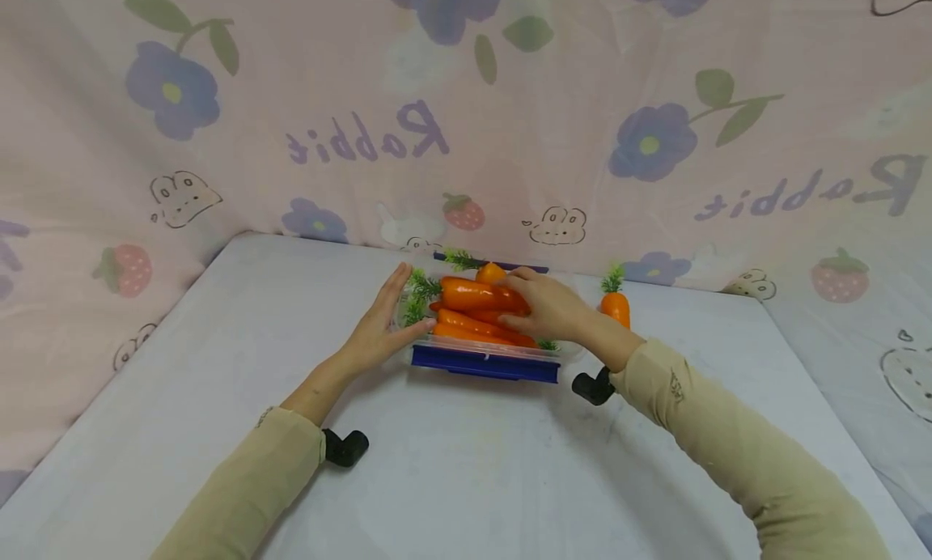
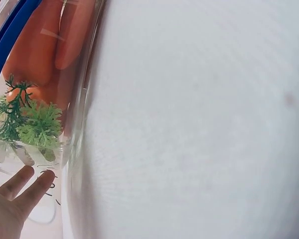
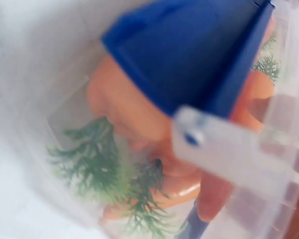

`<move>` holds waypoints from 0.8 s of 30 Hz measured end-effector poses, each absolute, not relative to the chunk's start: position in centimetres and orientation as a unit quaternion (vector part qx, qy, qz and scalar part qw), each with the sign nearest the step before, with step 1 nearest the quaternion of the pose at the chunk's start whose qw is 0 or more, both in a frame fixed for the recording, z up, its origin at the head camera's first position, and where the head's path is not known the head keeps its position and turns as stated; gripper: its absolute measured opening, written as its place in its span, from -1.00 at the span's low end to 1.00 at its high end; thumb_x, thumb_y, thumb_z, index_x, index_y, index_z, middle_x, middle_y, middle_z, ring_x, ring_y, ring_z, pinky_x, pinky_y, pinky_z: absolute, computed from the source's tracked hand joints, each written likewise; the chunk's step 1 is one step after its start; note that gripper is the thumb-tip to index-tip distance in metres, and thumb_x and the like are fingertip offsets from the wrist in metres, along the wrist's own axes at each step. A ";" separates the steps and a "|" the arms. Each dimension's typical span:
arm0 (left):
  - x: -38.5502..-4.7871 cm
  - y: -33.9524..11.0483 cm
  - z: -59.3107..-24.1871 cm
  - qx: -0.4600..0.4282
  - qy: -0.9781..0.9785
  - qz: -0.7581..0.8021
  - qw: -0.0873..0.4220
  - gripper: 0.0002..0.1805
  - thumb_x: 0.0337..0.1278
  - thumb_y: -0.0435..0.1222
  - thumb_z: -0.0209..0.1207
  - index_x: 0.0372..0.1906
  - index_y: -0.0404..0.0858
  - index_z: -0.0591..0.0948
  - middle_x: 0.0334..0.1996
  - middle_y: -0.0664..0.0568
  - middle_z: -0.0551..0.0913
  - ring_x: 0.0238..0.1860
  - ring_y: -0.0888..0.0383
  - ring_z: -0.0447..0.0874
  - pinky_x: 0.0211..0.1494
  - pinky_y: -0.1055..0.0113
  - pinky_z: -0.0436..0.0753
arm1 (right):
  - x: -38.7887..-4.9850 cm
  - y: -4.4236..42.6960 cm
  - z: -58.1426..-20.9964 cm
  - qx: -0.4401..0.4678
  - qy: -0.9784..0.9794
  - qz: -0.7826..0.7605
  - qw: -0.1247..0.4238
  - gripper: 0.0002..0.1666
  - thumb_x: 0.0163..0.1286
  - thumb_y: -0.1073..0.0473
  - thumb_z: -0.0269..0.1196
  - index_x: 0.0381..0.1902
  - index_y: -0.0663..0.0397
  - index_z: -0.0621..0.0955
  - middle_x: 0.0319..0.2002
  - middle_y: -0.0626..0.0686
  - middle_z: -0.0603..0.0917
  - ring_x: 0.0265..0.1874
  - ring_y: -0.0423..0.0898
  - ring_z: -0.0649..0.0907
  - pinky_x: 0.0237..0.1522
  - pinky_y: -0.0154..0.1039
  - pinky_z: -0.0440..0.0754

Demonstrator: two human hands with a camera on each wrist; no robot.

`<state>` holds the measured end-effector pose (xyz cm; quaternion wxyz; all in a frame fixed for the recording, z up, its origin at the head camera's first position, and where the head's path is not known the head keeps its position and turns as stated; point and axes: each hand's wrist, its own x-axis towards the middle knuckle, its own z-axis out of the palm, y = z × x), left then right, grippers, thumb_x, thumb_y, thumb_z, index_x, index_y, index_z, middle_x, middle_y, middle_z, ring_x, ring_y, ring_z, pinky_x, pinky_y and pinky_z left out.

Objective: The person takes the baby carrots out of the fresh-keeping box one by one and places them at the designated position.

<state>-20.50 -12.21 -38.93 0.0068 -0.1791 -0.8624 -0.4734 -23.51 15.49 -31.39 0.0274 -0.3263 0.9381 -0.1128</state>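
Note:
Several orange toy carrots [image 1: 484,293] with green leafy tops lie in a clear plastic box [image 1: 486,347] that has blue side flaps [image 1: 484,364]. My left hand [image 1: 374,325] is at the box's left end, fingers straight and thumb stretched toward the front rim. In the left wrist view its fingertips [image 2: 42,181] are by the clear end wall. Over the right half of the box, my right hand [image 1: 549,305] reaches in from above and grips the end of an upper carrot between fingers and thumb. The right wrist view is blurred and partly blocked by a blue flap [image 3: 189,50].
One more toy carrot [image 1: 615,307] with a green top lies on the white table [image 1: 466,471], right of the box and behind my right forearm. A pink curtain [image 1: 510,139] printed with flowers and rabbits hangs behind the table. Black wrist mounts [image 1: 345,448] stick out from both sleeves.

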 end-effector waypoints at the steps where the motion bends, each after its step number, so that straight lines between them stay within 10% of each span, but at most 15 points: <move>1: -20.5 -12.2 -38.9 -0.179 -0.863 -0.473 0.007 0.00 0.19 0.06 0.16 0.54 0.07 -0.22 0.55 0.17 -0.30 0.54 -0.08 -0.25 0.41 -0.33 -0.03 | -23.6 15.5 -31.3 -0.326 0.938 -0.111 0.033 -0.38 0.26 0.02 0.32 0.24 0.11 0.49 0.22 0.20 0.49 0.08 0.14 0.57 0.18 0.09 0.51; 24: -20.6 -12.1 -39.1 -0.181 -0.862 -0.474 0.010 0.00 0.19 0.03 0.17 0.54 0.07 -0.22 0.55 0.14 -0.29 0.54 -0.10 -0.25 0.40 -0.35 -0.03 | -24.1 15.1 -31.4 -0.338 0.937 -0.077 0.044 -0.39 0.28 0.12 0.31 0.30 0.00 0.46 0.14 0.15 0.54 -0.09 0.05 0.60 0.06 0.02 0.60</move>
